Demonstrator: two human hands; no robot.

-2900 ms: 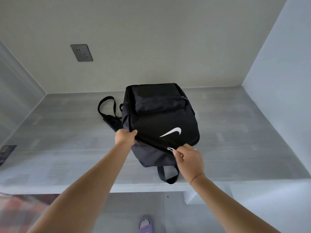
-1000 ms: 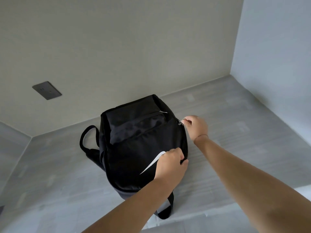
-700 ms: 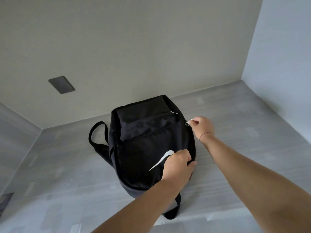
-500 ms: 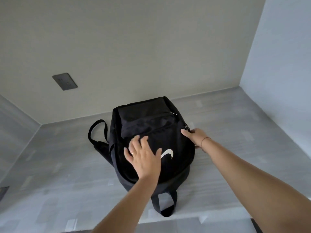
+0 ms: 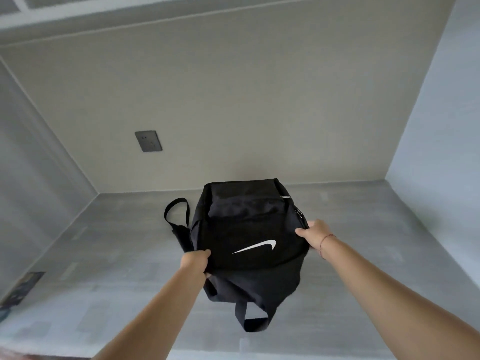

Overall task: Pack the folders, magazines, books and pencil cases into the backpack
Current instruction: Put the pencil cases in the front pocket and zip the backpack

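A black backpack (image 5: 246,229) with a white swoosh logo lies on its back on the grey desk top (image 5: 363,242), its zips closed and its top handle loop hanging toward me. My left hand (image 5: 194,261) grips the backpack's left side near the lower corner. My right hand (image 5: 315,233) clasps the right side, just below the zip pulls. A shoulder strap (image 5: 176,211) loops out to the left. No folders, magazines, books or pencil cases show.
A dark flat printed item (image 5: 20,289) lies at the far left of the desk. A grey wall socket (image 5: 148,141) sits on the back wall. Walls close the desk at the back, left and right.
My left hand left the front panel and took the backpack's left side. My right hand moved down from the zip pull to grip the right side. The view tilted upward.
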